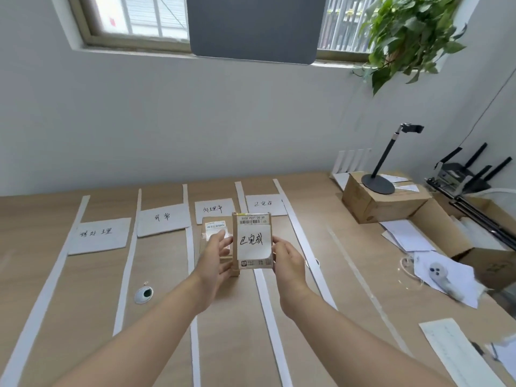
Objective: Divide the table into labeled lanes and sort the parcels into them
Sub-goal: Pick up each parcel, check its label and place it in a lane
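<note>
Fingers of both hands are wrapped on the parcel (254, 241): left hand (216, 254) on its left edge, right hand (287, 261) on its right edge. It's held upright mid-frame, long axis vertical, handwritten note facing the camera. The matching card (265, 204) sits just above and slightly right of it, heading the rightmost lane (282, 227). So I'd guess it goes forward and a bit right, and the right hand's nearer.

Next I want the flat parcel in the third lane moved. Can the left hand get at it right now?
Probably not yet: the left hand grips the held parcel together with the right hand. The flat parcel lies just behind, nothing on top, so a freed hand should reach it.
</note>
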`<state>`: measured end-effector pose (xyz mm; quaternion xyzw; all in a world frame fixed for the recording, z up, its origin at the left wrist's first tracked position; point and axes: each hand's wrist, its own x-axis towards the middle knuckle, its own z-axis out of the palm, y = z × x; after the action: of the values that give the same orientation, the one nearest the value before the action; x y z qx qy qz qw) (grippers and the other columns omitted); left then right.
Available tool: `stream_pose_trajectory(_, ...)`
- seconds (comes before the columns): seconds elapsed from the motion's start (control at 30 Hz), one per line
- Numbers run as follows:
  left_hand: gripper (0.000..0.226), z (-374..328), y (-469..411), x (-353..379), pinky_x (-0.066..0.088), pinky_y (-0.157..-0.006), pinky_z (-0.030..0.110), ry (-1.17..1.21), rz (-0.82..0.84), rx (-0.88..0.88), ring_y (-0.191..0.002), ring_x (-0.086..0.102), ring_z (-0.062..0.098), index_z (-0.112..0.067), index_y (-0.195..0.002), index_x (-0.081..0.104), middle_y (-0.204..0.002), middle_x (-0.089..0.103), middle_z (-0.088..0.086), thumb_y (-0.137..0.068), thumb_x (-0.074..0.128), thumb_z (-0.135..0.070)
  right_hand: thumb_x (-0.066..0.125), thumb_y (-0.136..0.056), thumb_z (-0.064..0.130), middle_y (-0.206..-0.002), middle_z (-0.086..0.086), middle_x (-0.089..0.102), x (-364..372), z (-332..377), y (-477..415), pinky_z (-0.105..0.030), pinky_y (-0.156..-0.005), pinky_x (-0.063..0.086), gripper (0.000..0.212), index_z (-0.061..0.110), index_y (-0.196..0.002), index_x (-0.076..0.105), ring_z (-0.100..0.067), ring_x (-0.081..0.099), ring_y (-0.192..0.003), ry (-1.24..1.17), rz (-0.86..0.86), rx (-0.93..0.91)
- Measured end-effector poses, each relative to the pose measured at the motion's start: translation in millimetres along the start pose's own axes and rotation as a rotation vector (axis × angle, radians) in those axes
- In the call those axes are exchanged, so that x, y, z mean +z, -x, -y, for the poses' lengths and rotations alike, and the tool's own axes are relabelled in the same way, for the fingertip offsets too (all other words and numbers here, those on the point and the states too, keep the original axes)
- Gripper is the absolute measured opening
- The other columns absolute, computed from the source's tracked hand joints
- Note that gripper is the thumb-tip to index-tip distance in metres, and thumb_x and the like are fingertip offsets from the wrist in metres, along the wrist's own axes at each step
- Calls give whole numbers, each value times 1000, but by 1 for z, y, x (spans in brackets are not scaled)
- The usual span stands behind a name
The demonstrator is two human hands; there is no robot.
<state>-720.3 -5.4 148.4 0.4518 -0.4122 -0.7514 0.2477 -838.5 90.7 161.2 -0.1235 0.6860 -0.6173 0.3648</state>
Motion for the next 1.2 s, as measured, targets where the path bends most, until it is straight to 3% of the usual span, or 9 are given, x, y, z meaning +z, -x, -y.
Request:
stream_pose_trajectory(0.13, 41, 10, -27, 40, 45, -111, 42, -15, -62, -1, -114, 67, 25, -26, -124, 63, -104, 70, 1, -105, 38, -52, 46, -102, 17, -111, 3, 79, -26, -7, -59, -26, -83, 53, 35, 26, -120, 75, -15, 69, -100, 44, 55, 37)
stream_pose_trajectory(0.33, 46, 27, -73, 89, 41, -115, 43, -23, -153, -5, -116, 66, 21, -24, -128, 63, -122, 69, -3, -104, 37, -53, 45, -100, 17, -112, 7, 78, -57, -8, -127, -30, -99, 53, 36, 30, -114, 76, -19, 68, -114, 53, 141, 112)
stream_pose_trajectory(0.5, 41, 41, -119, 115, 40, -99, 30, -45, -180, -11, -112, 60, 8, -26, -130, 57, -131, 62, -4, -107, 33, -49, 46, -98, 15, -110, 14, 78, -71, -23, -175, -44, -113, 50, 38, 30, -112, 77, -17, 68, -118, 28, 143, 153)
stream_pose_trajectory(0.63, 49, 61, -162, 121, 33, -119, 39, -55, -185, -38, -133, 52, 19, -22, -138, 59, -142, 58, 0, -105, 36, -50, 49, -98, 25, -109, 12, 80, -70, -38, -219, -43, -111, 50, 33, 32, -111, 79, -17, 70, -116, 15, 126, 194)
stream_pose_trajectory(0.9, 45, 89, -234, 109, 36, -102, 31, 22, -232, -132, -117, 56, 13, -23, -136, 58, -128, 60, -5, -106, 33, -46, 43, -106, 23, -92, 16, 80, -57, -82, -278, -35, -111, 48, 35, 32, -105, 77, -6, 71, -101, 4, 83, 261)
stream_pose_trajectory(1.0, 39, 92, -260, 107, 43, -86, 26, 26, -230, -133, -104, 59, 2, -26, -127, 60, -118, 62, -12, -107, 33, -44, 38, -108, 20, -76, 22, 78, -50, -88, -301, -28, -100, 50, 37, 30, -100, 73, 4, 72, -79, 10, 71, 281)
stream_pose_trajectory(1.07, 35, 95, -276, 108, 44, -87, 26, 31, -232, -138, -103, 60, 1, -28, -116, 65, -115, 64, -14, -107, 34, -42, 35, -109, 19, -70, 23, 76, -45, -90, -315, -23, -88, 50, 38, 29, -97, 70, 8, 70, -67, 5, 74, 290)
stream_pose_trajectory(1.13, 36, 96, -288, 109, 43, -98, 29, 35, -230, -146, -101, 61, 2, -30, -102, 67, -103, 70, -20, -107, 33, -40, 34, -109, 21, -70, 24, 75, -42, -94, -327, -21, -85, 49, 39, 31, -96, 69, 9, 70, -67, 14, 84, 285)
stream_pose_trajectory(1.2, 40, 97, -294, 111, 42, -97, 28, 32, -233, -147, -94, 61, 3, -30, -94, 68, -81, 74, -25, -107, 31, -37, 34, -109, 21, -72, 25, 76, -40, -100, -335, -21, -88, 49, 40, 34, -96, 69, 5, 69, -77, 22, 87, 280)
